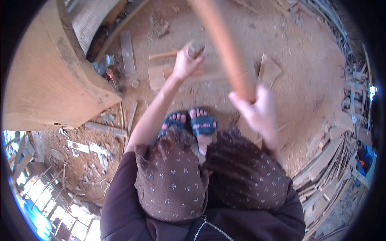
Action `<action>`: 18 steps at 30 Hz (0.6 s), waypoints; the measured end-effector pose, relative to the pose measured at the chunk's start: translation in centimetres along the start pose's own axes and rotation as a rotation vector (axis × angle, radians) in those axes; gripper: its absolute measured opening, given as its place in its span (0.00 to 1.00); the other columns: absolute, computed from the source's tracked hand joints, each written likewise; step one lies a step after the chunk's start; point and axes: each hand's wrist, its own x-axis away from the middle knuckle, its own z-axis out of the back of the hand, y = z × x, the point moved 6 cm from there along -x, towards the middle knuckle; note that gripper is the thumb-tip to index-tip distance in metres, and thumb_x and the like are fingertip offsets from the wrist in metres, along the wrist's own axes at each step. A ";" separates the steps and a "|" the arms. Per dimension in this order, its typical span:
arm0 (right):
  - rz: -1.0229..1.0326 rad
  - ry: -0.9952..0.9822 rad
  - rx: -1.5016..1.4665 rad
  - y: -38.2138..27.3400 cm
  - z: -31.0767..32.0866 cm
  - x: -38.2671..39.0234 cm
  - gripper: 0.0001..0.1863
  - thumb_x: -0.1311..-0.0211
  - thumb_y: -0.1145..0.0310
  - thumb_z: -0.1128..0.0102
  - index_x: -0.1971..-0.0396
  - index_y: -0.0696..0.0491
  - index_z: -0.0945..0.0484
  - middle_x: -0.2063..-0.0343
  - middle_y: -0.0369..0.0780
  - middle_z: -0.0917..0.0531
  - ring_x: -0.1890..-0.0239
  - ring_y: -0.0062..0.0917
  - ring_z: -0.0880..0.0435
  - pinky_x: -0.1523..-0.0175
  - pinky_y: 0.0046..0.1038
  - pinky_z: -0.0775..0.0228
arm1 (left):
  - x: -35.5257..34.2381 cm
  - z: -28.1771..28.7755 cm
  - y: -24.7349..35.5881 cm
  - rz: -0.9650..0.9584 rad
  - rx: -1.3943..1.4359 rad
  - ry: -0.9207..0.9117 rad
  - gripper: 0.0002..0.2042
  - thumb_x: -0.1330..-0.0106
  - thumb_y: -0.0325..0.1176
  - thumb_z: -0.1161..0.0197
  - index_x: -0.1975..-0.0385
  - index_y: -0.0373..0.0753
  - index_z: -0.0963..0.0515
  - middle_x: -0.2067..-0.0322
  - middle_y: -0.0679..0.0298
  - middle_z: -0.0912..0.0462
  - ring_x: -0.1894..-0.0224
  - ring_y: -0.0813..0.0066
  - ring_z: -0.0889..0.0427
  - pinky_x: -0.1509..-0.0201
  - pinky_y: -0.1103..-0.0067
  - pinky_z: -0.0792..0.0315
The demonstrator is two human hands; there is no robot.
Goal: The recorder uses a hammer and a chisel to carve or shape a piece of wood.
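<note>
My left hand [185, 66] is closed round a short upright piece whose blunt greyish end [196, 48] shows above the fist. Its lower part is hidden, so its kind does not show. Behind and below that fist lies a flat wooden board [156, 79] on the ground. A thin wooden stick [162, 55] pokes out to the left of the fist. In my right hand [258, 112] is a thick, slightly curved wooden handle [227, 48], raised and blurred by motion. Its far end runs out of the top of the picture, so any head on it is unseen.
A large thick wooden slab [48, 76] stands at the left. An angular wood offcut [269, 71] lies right of the board, and a narrow plank [128, 53] is at the far left. Stacked wood strips [325, 176] line the right side. My sandalled feet [202, 122] are close to the board.
</note>
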 end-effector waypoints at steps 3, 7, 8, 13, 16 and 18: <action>0.072 0.185 -0.380 -1.3 2.0 2.5 0.25 0.48 0.55 0.36 0.69 0.67 0.23 0.76 0.56 0.19 0.69 0.46 0.16 0.64 0.39 0.28 | -0.2 -0.6 0.3 0.162 -0.045 -0.118 0.17 0.43 0.34 0.32 0.58 0.33 0.25 0.64 0.58 0.16 0.59 0.74 0.18 0.53 0.76 0.25; -0.094 0.016 0.228 3.6 -1.6 0.0 0.21 0.50 0.58 0.33 0.70 0.65 0.23 0.77 0.52 0.18 0.71 0.42 0.15 0.66 0.38 0.28 | -0.9 -2.1 -1.3 0.071 0.141 -0.127 0.15 0.44 0.33 0.32 0.62 0.32 0.25 0.66 0.60 0.16 0.63 0.77 0.19 0.57 0.76 0.26; 0.007 0.035 0.099 2.3 -1.1 0.3 0.20 0.49 0.59 0.33 0.70 0.64 0.23 0.78 0.50 0.18 0.73 0.38 0.16 0.67 0.36 0.28 | -0.3 -1.3 -0.9 -0.031 0.019 -0.085 0.13 0.45 0.31 0.32 0.63 0.33 0.24 0.67 0.60 0.16 0.64 0.78 0.19 0.59 0.77 0.25; 0.221 0.242 -0.436 -0.6 1.4 2.6 0.16 0.47 0.63 0.35 0.70 0.62 0.23 0.83 0.40 0.21 0.81 0.22 0.23 0.74 0.26 0.34 | -0.5 -1.3 -0.6 0.134 -0.113 -0.178 0.12 0.45 0.27 0.32 0.63 0.32 0.24 0.68 0.61 0.16 0.62 0.80 0.19 0.58 0.78 0.24; -0.120 -0.002 -0.017 2.2 -1.2 0.3 0.20 0.47 0.58 0.36 0.69 0.63 0.22 0.79 0.43 0.20 0.75 0.27 0.21 0.67 0.30 0.31 | -1.1 -1.5 1.1 0.015 0.078 -0.066 0.09 0.44 0.27 0.34 0.68 0.31 0.24 0.75 0.68 0.20 0.70 0.83 0.23 0.63 0.82 0.26; -0.009 -0.008 -0.151 3.0 -1.3 0.1 0.20 0.45 0.57 0.35 0.67 0.62 0.22 0.76 0.40 0.21 0.72 0.24 0.22 0.63 0.29 0.32 | -2.5 -0.8 0.8 -0.014 0.043 -0.043 0.07 0.43 0.28 0.34 0.70 0.32 0.24 0.76 0.69 0.21 0.72 0.84 0.23 0.65 0.82 0.27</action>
